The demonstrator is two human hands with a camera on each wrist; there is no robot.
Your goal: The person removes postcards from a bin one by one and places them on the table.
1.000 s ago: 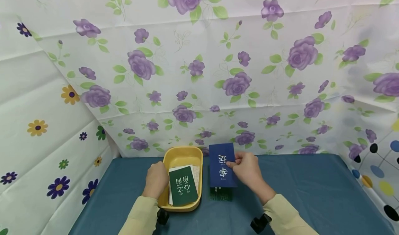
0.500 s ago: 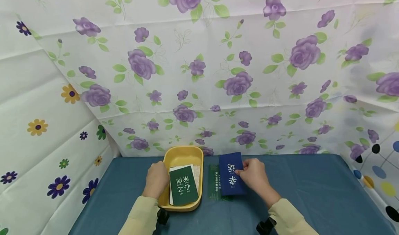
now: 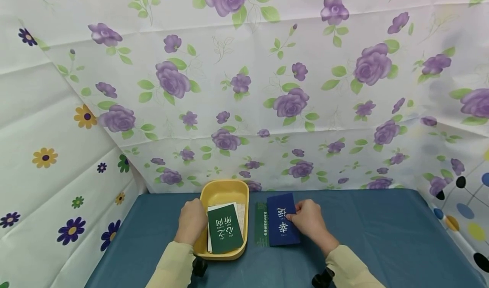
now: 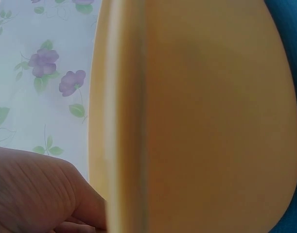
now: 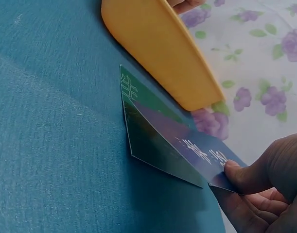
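One thin blue card [image 3: 280, 223] pinched in right grip [image 3: 308, 219], rounded tub [image 3: 224, 191] in left grip [image 3: 192, 221]

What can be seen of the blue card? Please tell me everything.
The blue card is a thin rectangle, seemingly stiff paper, with large white characters and smaller white print. The right hand pinches it at its right side, thumb on its printed face. It slants above a green card, hiding part of it; whether they touch is unclear.
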